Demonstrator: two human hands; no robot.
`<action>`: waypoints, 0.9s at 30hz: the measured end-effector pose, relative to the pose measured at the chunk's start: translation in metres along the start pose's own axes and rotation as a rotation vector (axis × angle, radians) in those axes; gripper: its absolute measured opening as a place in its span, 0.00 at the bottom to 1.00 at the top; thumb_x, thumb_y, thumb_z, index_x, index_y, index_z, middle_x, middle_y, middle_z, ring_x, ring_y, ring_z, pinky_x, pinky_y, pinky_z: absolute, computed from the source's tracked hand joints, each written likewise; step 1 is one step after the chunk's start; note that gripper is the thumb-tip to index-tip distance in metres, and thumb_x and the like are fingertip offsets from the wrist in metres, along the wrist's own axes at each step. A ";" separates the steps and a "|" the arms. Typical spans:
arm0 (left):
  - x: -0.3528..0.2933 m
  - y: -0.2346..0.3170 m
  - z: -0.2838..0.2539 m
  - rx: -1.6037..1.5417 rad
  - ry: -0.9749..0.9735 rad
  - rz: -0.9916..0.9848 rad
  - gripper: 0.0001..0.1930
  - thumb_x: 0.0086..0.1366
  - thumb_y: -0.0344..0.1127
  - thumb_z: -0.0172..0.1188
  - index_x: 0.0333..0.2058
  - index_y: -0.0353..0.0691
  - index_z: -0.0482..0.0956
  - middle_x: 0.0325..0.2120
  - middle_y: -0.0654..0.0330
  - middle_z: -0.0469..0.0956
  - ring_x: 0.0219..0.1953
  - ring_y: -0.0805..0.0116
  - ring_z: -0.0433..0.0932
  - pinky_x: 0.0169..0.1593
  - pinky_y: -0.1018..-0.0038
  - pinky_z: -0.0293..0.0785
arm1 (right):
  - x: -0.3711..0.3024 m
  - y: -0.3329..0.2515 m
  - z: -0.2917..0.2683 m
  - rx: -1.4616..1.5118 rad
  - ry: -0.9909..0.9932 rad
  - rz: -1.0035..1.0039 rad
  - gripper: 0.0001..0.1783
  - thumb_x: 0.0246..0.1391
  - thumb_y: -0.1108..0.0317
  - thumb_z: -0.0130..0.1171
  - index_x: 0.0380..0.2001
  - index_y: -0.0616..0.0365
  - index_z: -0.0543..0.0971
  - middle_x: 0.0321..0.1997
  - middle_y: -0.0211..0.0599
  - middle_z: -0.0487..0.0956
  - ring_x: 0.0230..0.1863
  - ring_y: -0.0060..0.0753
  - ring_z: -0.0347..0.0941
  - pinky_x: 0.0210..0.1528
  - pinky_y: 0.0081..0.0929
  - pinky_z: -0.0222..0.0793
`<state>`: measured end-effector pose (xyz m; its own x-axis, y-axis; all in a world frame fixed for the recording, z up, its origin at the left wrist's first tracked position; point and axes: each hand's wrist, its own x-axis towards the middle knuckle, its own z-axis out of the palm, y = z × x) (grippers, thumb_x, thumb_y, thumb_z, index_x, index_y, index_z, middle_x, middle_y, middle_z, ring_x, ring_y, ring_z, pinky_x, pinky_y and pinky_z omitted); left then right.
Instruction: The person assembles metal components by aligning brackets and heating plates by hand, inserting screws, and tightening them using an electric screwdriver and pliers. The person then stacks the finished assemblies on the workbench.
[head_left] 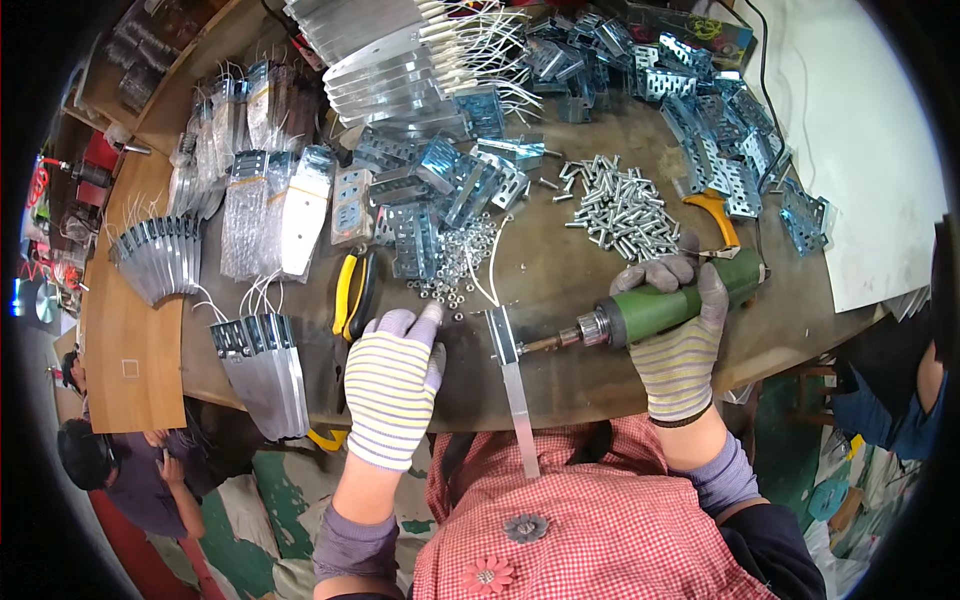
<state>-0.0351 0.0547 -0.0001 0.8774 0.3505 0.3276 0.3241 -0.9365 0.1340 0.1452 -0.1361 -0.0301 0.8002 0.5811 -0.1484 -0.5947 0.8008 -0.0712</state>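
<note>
My right hand (675, 335), in a striped glove with grey fingertips, is wrapped round a green electric drill (660, 308). The drill lies level, its bit pointing left against the dark-edged end of a flat metal strip (518, 415). This strip lies across the table's front edge, with two white wires (483, 275) running from its far end. My left hand (392, 385), gloved too, rests palm down with its fingertips at the near edge of a pile of small nuts (458, 262). Its index finger reaches forward, apart from the thumb; nothing shows in its grasp.
Screws (622, 210) lie heaped beyond the drill. Blue-filmed metal brackets (430, 185) are piled behind the nuts and at the far right. Yellow-handled pliers (350, 295) lie left of my left hand, beside stacked wired strips (262, 375). A person (130, 480) sits at the lower left.
</note>
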 end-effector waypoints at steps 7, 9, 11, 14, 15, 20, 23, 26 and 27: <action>0.015 -0.018 0.003 0.069 -0.159 0.170 0.10 0.49 0.27 0.66 0.33 0.42 0.81 0.25 0.58 0.76 0.29 0.58 0.75 0.35 0.67 0.72 | -0.001 -0.002 -0.002 -0.013 -0.002 -0.001 0.22 0.55 0.63 0.63 0.53 0.48 0.73 0.31 0.21 0.70 0.36 0.22 0.67 0.57 0.37 0.63; 0.013 -0.020 0.004 -0.324 -0.052 0.075 0.10 0.49 0.25 0.66 0.33 0.41 0.81 0.25 0.60 0.76 0.25 0.64 0.74 0.31 0.72 0.72 | 0.000 0.000 -0.003 -0.007 0.012 -0.016 0.22 0.55 0.63 0.62 0.53 0.48 0.73 0.31 0.21 0.70 0.36 0.22 0.67 0.57 0.37 0.63; 0.003 0.002 0.001 -0.748 -0.047 -0.228 0.09 0.50 0.23 0.65 0.32 0.38 0.80 0.26 0.64 0.78 0.25 0.78 0.74 0.30 0.80 0.71 | 0.001 0.001 -0.001 -0.025 -0.001 -0.011 0.21 0.55 0.64 0.63 0.53 0.50 0.74 0.30 0.19 0.67 0.35 0.20 0.66 0.57 0.38 0.63; -0.014 0.027 0.008 -1.084 0.028 -0.514 0.08 0.50 0.25 0.68 0.32 0.38 0.82 0.27 0.64 0.82 0.28 0.79 0.77 0.33 0.80 0.73 | 0.001 0.000 -0.001 -0.011 -0.014 -0.013 0.21 0.55 0.64 0.63 0.53 0.50 0.74 0.30 0.19 0.68 0.35 0.20 0.66 0.56 0.38 0.64; -0.018 0.029 0.014 -1.063 0.078 -0.500 0.08 0.50 0.25 0.69 0.32 0.39 0.82 0.27 0.64 0.82 0.27 0.79 0.77 0.33 0.80 0.73 | 0.001 0.000 -0.001 -0.011 -0.014 -0.011 0.21 0.55 0.64 0.63 0.53 0.50 0.74 0.30 0.19 0.68 0.35 0.20 0.66 0.56 0.38 0.64; -0.021 0.036 0.028 -0.924 0.250 -0.381 0.09 0.50 0.26 0.70 0.32 0.39 0.82 0.27 0.62 0.81 0.27 0.75 0.78 0.33 0.79 0.74 | 0.003 -0.002 -0.005 0.006 -0.021 0.007 0.15 0.55 0.63 0.62 0.46 0.48 0.74 0.30 0.20 0.67 0.35 0.23 0.66 0.58 0.40 0.64; -0.023 0.038 0.029 -0.971 0.236 -0.455 0.10 0.50 0.26 0.71 0.32 0.39 0.82 0.27 0.61 0.82 0.28 0.74 0.78 0.33 0.79 0.74 | 0.003 -0.001 -0.001 0.007 -0.017 0.015 0.14 0.55 0.63 0.63 0.43 0.48 0.74 0.30 0.20 0.67 0.35 0.23 0.66 0.58 0.40 0.65; -0.022 0.037 0.029 -0.952 0.270 -0.392 0.10 0.50 0.25 0.71 0.32 0.39 0.82 0.28 0.60 0.82 0.29 0.71 0.80 0.35 0.78 0.75 | 0.002 0.002 0.002 -0.003 -0.011 0.006 0.14 0.55 0.65 0.62 0.44 0.50 0.74 0.29 0.19 0.68 0.34 0.22 0.67 0.56 0.38 0.64; -0.023 0.036 0.028 -0.951 0.273 -0.394 0.10 0.50 0.25 0.71 0.32 0.39 0.82 0.28 0.60 0.82 0.29 0.71 0.80 0.35 0.78 0.75 | 0.003 0.003 0.002 -0.003 -0.012 0.009 0.14 0.55 0.65 0.62 0.44 0.50 0.74 0.29 0.19 0.68 0.34 0.22 0.67 0.56 0.38 0.64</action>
<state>-0.0331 0.0123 -0.0293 0.6237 0.7280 0.2847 0.0551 -0.4043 0.9130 0.1457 -0.1321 -0.0286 0.7954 0.5903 -0.1374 -0.6024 0.7949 -0.0724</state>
